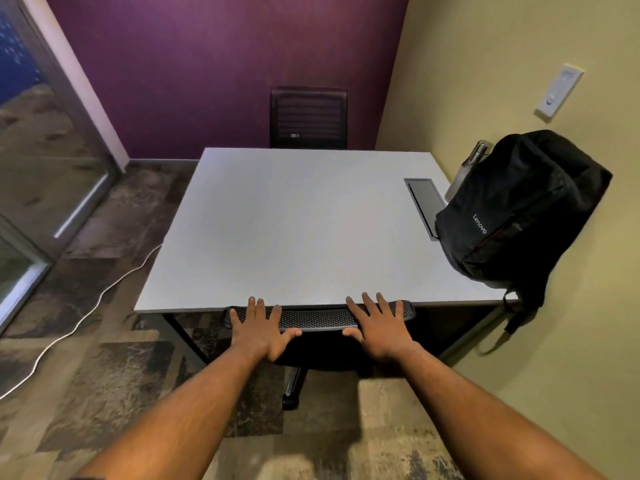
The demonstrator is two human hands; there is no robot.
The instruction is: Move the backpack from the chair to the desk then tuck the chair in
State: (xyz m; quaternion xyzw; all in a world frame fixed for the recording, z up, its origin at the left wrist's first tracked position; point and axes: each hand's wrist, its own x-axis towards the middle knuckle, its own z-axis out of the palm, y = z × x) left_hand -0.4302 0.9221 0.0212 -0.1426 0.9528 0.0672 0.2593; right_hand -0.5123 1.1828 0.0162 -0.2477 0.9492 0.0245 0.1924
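A black backpack stands upright at the right edge of the white desk, leaning against the yellow wall, a strap hanging over the desk's corner. The black mesh chair is under the desk's near edge; only the top of its backrest and one wheeled leg show. My left hand lies flat on the left part of the backrest top, fingers spread. My right hand lies flat on the right part, fingers spread too. Neither hand curls around the backrest.
A second black chair sits at the desk's far side by the purple wall. A grey cable hatch is set in the desktop near the backpack. A white cable trails over the carpet at left. A glass door is at far left.
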